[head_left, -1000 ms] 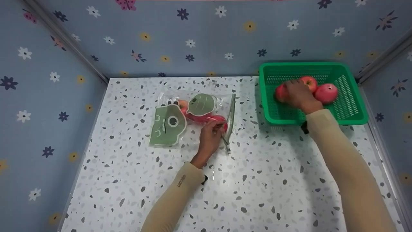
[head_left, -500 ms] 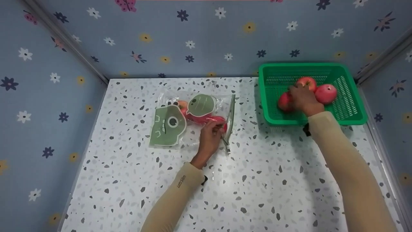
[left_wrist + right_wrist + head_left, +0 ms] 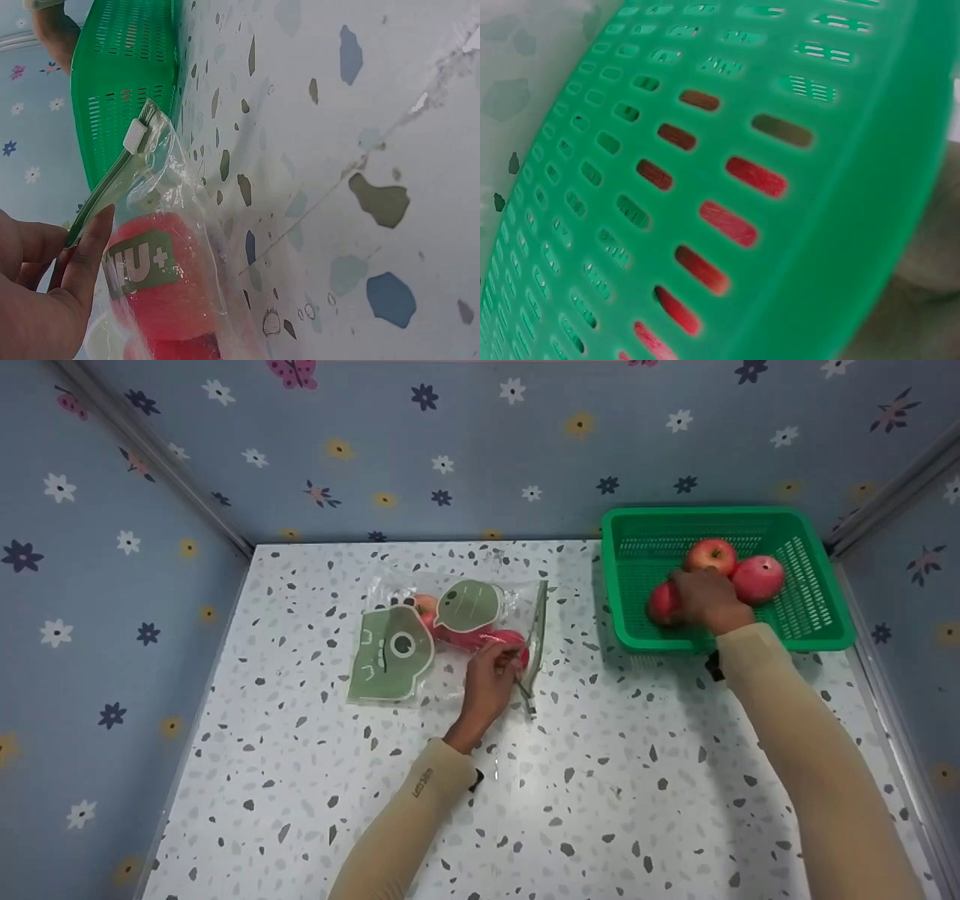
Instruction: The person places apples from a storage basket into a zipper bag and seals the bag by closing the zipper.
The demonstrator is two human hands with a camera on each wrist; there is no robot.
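Note:
A clear zip bag with green cartoon prints lies flat on the speckled table, several red apples inside it. My left hand pinches the bag's green-edged opening; in the left wrist view a white slider sits near the end of that edge. Inside the green basket, my right hand grips an apple on the left, its fingertips partly hidden. Two other apples lie beside that hand, one behind and one to the right.
The basket stands at the table's back right, close to the flowered back wall. Side walls flank the white speckled table. In the right wrist view the slotted basket side covers most of the right hand.
In the basket, my right hand and the left apple have shifted slightly toward the front, and the back apple has moved a little left. My left hand and the bag have stayed put.

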